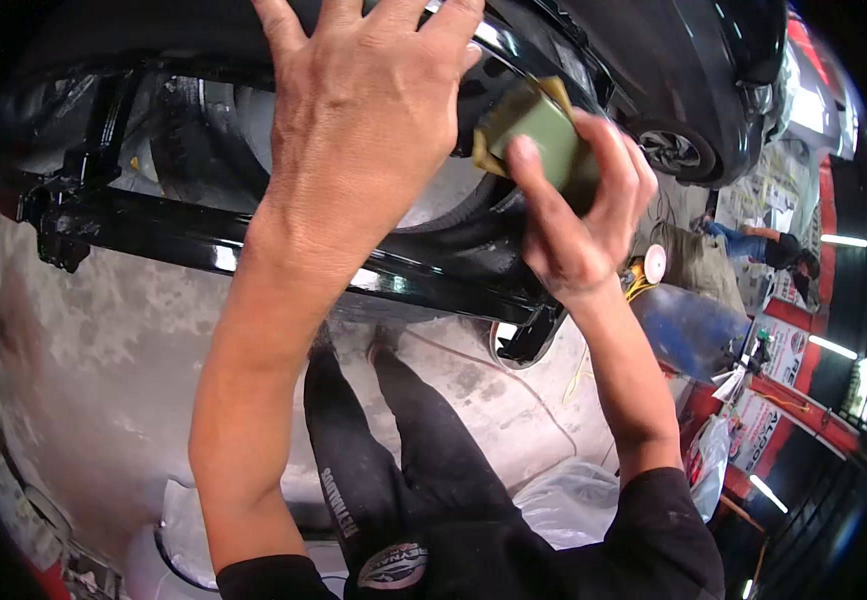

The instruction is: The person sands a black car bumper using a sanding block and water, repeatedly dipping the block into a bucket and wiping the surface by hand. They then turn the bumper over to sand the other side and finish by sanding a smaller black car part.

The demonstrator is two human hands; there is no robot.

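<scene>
My left hand point(364, 100) lies with its fingers spread over the upper part of a glossy black panel point(154, 222), which has large openings in it; the fingertips are cut off by the frame's top edge. To its right, my right hand point(594, 200) grips a green block point(544, 135) between thumb and fingers. A yellowish-brown sheet point(556, 92) is folded around the block and sticks out at its corners. The block is held against or just over the dark curved edge of the panel; contact cannot be made out.
A dark car with a wheel point(676, 150) stands at the upper right. Behind it a person point(764, 248) in blue trousers bends over. A white bucket point(504, 345) sits below the panel's right end. Clear plastic point(569, 500) lies on the floor, where a thin cord runs.
</scene>
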